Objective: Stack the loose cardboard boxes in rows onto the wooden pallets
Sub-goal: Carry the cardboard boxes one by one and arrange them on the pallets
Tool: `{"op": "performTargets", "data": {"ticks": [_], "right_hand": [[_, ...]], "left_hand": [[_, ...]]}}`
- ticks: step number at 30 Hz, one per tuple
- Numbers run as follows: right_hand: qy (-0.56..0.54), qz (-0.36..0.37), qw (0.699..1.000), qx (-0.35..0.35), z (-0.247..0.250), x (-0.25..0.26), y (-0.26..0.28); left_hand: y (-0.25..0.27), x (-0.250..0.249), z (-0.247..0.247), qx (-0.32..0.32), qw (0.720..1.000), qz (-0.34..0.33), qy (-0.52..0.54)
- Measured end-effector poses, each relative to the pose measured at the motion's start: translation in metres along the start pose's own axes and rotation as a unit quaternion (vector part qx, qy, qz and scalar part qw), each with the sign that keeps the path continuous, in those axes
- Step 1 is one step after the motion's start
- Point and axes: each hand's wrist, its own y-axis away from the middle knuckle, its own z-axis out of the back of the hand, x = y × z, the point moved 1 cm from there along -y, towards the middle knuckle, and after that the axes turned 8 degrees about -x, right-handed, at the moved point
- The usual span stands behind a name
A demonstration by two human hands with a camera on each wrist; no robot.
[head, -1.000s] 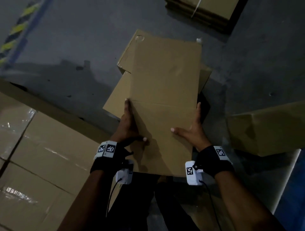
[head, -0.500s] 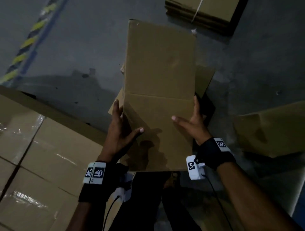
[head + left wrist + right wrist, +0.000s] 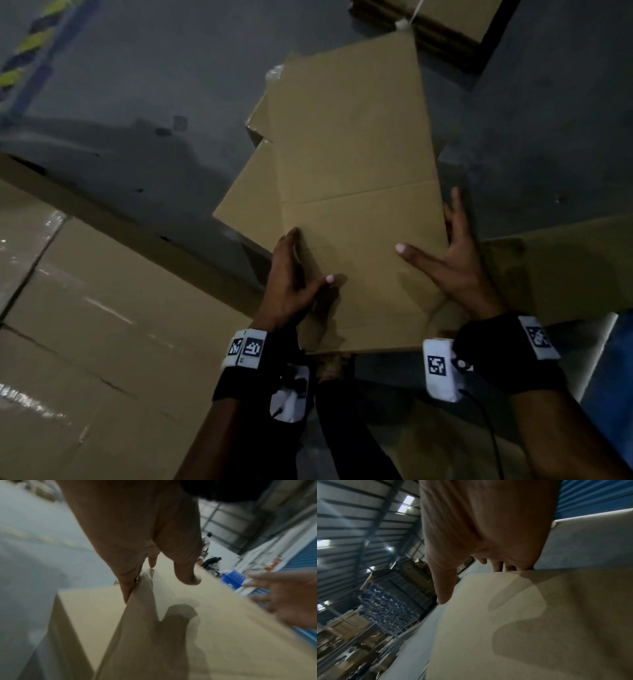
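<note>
I hold a flattened brown cardboard box [image 3: 352,154] out in front of me over the grey floor, its far end tilted to the right. My left hand [image 3: 291,274] grips its left edge, with the thumb on top and the fingers along and under the edge [image 3: 130,588]. My right hand [image 3: 452,263] holds the right edge. Its thumb lies on the top face and its fingers spread round the side [image 3: 498,565]. The wrist views show the same sheet [image 3: 188,635] [image 3: 522,628] close under each palm.
More loose brown boxes [image 3: 250,202] lie on the floor under the held sheet. Taped boxes [image 3: 102,325] are stacked at lower left. Another box [image 3: 565,270] sits at right. A tied bundle of flat cardboard [image 3: 445,20] lies at the top. Yellow-black floor marking [image 3: 20,61] runs at upper left.
The sheet has swung so its far end points further right, and it sits a little to the right. Both hands moved with it, and the left hand shifted its hold on the left edge.
</note>
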Motion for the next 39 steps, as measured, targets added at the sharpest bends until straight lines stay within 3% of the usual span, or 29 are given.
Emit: {"op": "performTargets", "data": {"ticks": [4,9,12,15,17,22,24,25,27,29,33,39], "right_hand": [[0.032,0.057,0.998,-0.011,-0.003,0.001,0.012],[0.04,0.086,0.995,0.025,-0.036,0.02,0.04],[0.008,0.082,0.993,0.082,-0.061,0.029,0.054],[-0.02,0.101,0.989,0.103,-0.079,0.026,0.059],[-0.019,0.124,0.99,0.072,-0.082,0.025,0.059],[-0.021,0.107,0.992,-0.069,-0.062,0.014,0.044],[0.036,0.079,0.988,-0.129,-0.053,-0.005,0.026],[0.062,0.032,0.988,-0.138,-0.048,-0.015,0.015],[0.091,-0.09,0.986,-0.105,-0.039,-0.028,-0.003],[0.077,-0.163,0.982,-0.05,-0.035,-0.039,-0.01],[0.009,-0.184,0.983,-0.026,-0.032,-0.051,-0.008],[-0.024,-0.158,0.983,-0.094,-0.007,-0.056,0.009]], "left_hand": [[-0.007,0.004,-0.012,0.01,0.997,0.06,0.037],[-0.02,0.002,0.003,0.028,0.988,0.133,-0.075],[-0.015,-0.024,0.004,-0.003,0.993,0.06,-0.103],[-0.011,-0.051,0.003,-0.062,0.997,-0.021,-0.029],[-0.013,-0.055,0.009,-0.094,0.993,-0.06,-0.033],[-0.003,-0.051,0.012,-0.083,0.987,-0.083,-0.108],[-0.001,-0.054,0.009,-0.086,0.986,-0.084,-0.118],[-0.001,-0.054,0.008,-0.086,0.986,-0.081,-0.118],[-0.001,-0.054,0.008,-0.087,0.987,-0.076,-0.114],[0.0,-0.054,0.007,-0.087,0.988,-0.069,-0.107],[-0.001,-0.054,0.007,-0.084,0.99,-0.074,-0.091],[-0.016,-0.031,0.009,-0.024,0.997,-0.073,-0.029]]}}
